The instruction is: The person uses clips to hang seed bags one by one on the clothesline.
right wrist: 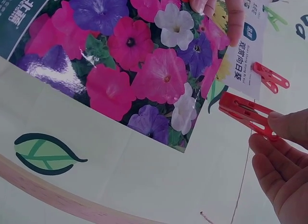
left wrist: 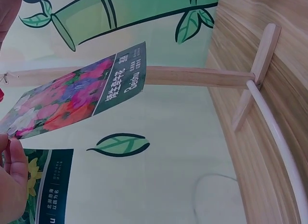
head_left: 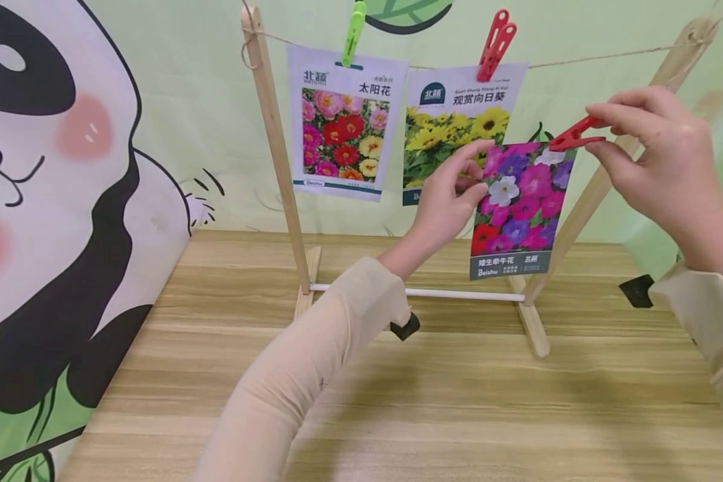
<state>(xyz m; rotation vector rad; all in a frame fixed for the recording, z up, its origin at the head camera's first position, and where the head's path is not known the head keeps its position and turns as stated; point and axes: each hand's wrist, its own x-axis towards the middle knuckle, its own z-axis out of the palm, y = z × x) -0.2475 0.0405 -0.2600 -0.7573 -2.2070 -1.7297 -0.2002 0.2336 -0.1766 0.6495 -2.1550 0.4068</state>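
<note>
My left hand (head_left: 448, 187) pinches a seed packet (head_left: 521, 201) with pink, purple and white flowers by its upper left edge, holding it in front of the rack. Between thumb and fingers of my right hand (head_left: 669, 161) is a red clothespin (right wrist: 245, 111). In the head view its tip overlaps the packet's top right corner; the right wrist view has it beside the packet's top edge, with a gap showing. A twine line (head_left: 602, 56) runs behind. On it hang a sunflower packet (head_left: 458, 114) under another red clothespin (head_left: 497, 50) and a mixed-flower packet (head_left: 345, 124) under a green clothespin (head_left: 354, 33).
The wooden rack has a left post (head_left: 277, 147), a right post (head_left: 590, 201) and a white crossbar (head_left: 458, 294) low between them. It stands on a wood-grain table (head_left: 217, 375). Behind rises a pale green backdrop with a panda drawing (head_left: 111, 187).
</note>
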